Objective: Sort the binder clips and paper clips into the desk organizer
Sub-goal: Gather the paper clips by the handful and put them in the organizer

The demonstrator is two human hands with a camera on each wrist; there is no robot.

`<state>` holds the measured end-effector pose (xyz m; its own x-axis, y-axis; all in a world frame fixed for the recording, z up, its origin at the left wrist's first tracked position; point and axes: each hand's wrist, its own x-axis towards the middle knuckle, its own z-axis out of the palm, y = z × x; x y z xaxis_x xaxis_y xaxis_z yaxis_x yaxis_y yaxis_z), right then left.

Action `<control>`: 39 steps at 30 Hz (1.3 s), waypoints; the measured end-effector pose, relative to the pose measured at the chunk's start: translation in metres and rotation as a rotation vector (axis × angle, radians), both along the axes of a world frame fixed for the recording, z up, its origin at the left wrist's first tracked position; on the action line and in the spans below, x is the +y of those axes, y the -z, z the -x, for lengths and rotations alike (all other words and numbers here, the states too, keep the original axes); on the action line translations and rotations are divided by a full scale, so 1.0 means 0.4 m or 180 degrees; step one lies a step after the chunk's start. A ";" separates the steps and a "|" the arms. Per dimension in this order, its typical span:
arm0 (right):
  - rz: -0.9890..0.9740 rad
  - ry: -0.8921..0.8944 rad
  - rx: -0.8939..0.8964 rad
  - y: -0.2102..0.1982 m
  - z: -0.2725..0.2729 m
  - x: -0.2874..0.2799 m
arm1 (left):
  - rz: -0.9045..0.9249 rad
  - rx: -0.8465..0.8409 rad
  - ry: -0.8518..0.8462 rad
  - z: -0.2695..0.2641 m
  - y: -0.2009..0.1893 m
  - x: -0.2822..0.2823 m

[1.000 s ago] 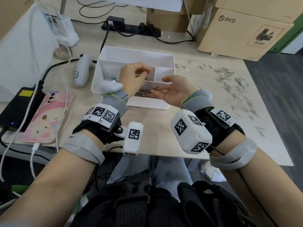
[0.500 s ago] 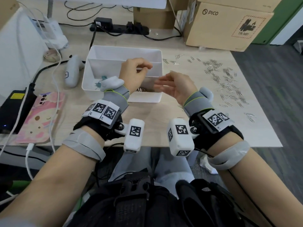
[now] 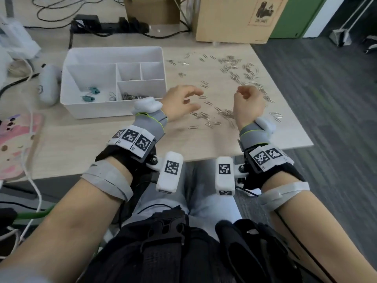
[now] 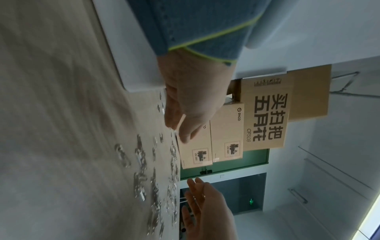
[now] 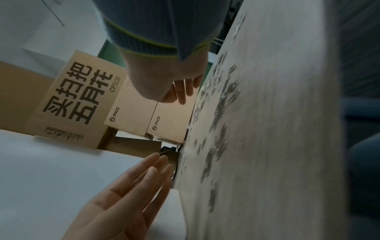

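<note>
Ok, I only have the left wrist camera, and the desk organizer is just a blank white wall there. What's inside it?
Observer: The head view looks down into the desk organizer. Two teal binder clips lie in its big left compartment.
Operator: And where are the sorted paper clips?
Observer: A heap of paper clips sits in the front right compartment, next to the binder clips' compartment.
Operator: Is there anything on the organizer's far side from the hands?
Observer: Yes, a white controller lies on the table beside its left wall.
</note>
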<state>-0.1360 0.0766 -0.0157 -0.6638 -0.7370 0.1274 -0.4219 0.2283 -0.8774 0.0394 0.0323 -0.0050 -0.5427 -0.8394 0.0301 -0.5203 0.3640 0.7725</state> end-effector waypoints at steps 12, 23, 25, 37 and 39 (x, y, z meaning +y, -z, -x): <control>-0.1713 -0.0316 0.0927 0.087 0.164 0.081 | 0.0188 -0.2389 0.0089 0.088 0.133 0.050; -0.1017 -0.1555 0.0856 0.079 0.112 0.087 | 0.0290 -0.1929 0.0490 0.175 0.110 0.005; -0.0762 -0.1237 0.0840 0.073 0.111 0.083 | 0.0153 -0.1544 0.0539 0.156 0.082 0.000; -0.1646 -0.0981 0.1078 0.043 0.117 0.052 | 0.0093 -0.1227 -0.0138 0.162 0.073 -0.009; -0.1591 -0.1082 0.1029 0.041 0.116 0.031 | 0.0079 -0.1048 -0.0188 0.182 0.076 -0.018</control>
<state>-0.1822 0.0888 -0.0321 -0.3709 -0.9196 -0.1294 -0.7649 0.3815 -0.5190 -0.0335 0.0249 -0.0355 -0.4771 -0.8709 -0.1179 -0.7611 0.3424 0.5509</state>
